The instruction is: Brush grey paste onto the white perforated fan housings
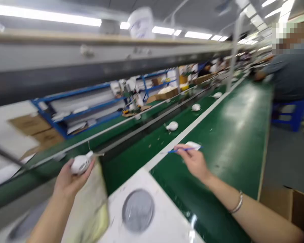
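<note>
At the left, my left hand [72, 179] is wrapped round a white rounded device [81, 163] with vent slots and a short wire, held above a stained cloth [91, 206]. My right hand [194, 162] pinches a thin blue stick-like tool [183, 149] over the green surface, near the white divider strip. Just behind its fingers lies a white piece [193, 145], partly hidden. Further along the belt sit similar white devices, the nearest one [172, 126] beyond my right hand and another [196, 107] behind it.
A white board [164, 216] with a round grey recess [138, 211] is in front. Green belt [131, 158] runs away to the right. Blue shelves [91, 109] stand beyond it. A person in grey [294, 71] is at the right, by a blue stool [291, 113]. A cardboard box [277, 202] is lower right.
</note>
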`<action>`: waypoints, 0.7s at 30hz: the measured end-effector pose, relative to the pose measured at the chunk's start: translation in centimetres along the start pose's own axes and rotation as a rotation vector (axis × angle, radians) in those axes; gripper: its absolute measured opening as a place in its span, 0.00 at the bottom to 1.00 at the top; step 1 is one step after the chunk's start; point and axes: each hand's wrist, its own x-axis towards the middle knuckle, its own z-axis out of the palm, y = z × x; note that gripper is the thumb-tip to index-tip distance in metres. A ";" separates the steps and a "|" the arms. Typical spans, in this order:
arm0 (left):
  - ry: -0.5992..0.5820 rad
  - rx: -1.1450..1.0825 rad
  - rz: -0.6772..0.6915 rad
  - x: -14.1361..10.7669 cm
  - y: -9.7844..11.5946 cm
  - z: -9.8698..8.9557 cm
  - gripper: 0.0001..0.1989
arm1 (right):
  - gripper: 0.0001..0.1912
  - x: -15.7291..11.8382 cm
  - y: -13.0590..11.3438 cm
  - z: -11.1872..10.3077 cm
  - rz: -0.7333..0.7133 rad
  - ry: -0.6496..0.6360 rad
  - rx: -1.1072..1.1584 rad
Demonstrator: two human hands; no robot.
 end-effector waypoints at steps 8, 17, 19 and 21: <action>0.137 -0.209 0.000 -8.0 -0.5 -9.1 0.19 | 0.15 -1.5 -3.4 5.2 0.300 -0.382 0.224; -0.114 -0.349 0.000 -11.6 -1.0 -9.4 0.20 | 0.10 -3.2 -6.6 5.4 -0.008 -0.806 -0.012; -0.122 -0.370 -0.034 -11.8 -1.2 -9.2 0.22 | 0.10 -3.4 -6.3 5.2 -0.021 -0.810 -0.055; -0.153 -0.356 -0.086 -11.9 -1.3 -9.1 0.27 | 0.10 -3.6 -6.0 5.3 -0.012 -0.799 -0.062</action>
